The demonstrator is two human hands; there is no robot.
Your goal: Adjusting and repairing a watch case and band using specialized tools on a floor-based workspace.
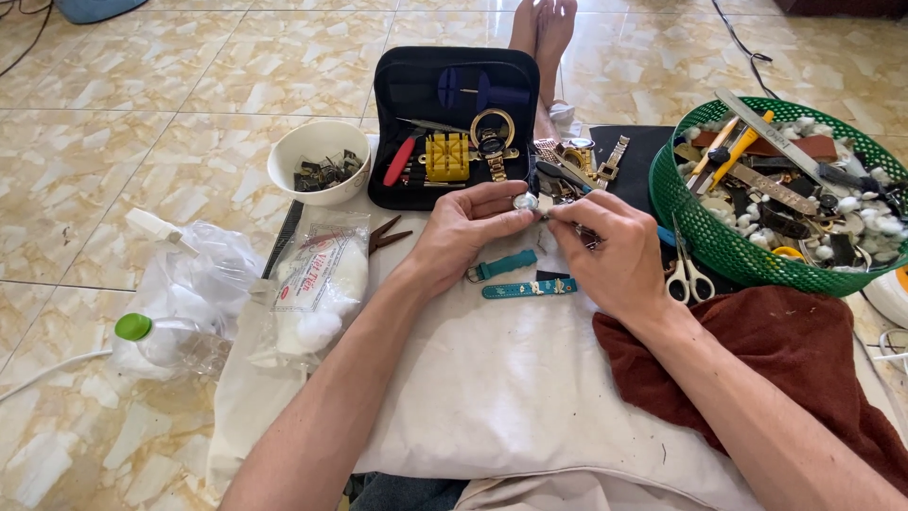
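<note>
The left hand (463, 227) and right hand (605, 251) pinch a small, light, slippery-looking watch case (526, 202) by its rim, fingers pressed together.

A single head-worn camera looks steeply down and forward over the person's forearms at a white cloth (492, 378) spread on a tiled floor (142, 142). It sits close to the work. No second view is given.
</note>
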